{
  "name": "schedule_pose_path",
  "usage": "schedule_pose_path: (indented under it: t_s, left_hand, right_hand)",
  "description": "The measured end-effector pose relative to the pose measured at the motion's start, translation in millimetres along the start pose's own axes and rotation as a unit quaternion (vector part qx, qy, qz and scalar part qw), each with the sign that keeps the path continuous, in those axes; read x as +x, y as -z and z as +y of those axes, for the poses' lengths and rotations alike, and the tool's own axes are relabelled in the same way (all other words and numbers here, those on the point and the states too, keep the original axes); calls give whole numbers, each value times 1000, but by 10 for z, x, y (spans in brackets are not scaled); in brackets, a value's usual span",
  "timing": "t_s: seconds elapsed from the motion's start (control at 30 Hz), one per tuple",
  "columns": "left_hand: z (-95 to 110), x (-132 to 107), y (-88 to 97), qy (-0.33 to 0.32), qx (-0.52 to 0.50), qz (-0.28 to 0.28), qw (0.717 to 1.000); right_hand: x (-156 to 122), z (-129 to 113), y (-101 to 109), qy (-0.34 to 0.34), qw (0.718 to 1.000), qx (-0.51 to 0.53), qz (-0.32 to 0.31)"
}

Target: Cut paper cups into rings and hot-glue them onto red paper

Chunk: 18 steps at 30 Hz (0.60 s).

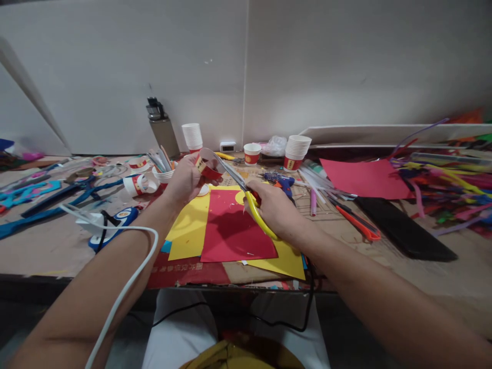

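My left hand (185, 182) is closed on a cut paper cup (209, 165), its red and white wall curling out past the fingers. My right hand (271, 202) grips yellow-handled scissors (254, 207), whose blades point up and left to the cup's edge. Whether the blades touch the paper I cannot tell. Below both hands lies a red paper sheet (234, 236) with small scraps on it, on top of yellow paper sheets (186, 225).
Behind stand stacked paper cups (295, 151), a single cup (252, 153) and a bottle (163, 128). A blue glue gun (283, 183), an orange utility knife (359, 225) and a black phone-like slab (403, 230) lie right. A white cable (130, 282) crosses my left forearm.
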<state>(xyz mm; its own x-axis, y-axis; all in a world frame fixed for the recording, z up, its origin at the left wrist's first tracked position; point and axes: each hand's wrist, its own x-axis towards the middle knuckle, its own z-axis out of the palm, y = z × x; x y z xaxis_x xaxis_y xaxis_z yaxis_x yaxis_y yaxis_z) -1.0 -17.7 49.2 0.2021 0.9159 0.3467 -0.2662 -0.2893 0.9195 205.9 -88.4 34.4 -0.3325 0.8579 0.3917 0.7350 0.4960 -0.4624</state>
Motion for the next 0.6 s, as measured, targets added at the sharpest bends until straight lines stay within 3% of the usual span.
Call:
schedule_pose_path:
  t_s: [0.6]
  left_hand:
    - [72,-13,-5,38,11,-5,999]
  right_hand:
    - [-8,-30,-5,-10,1000,15,-8]
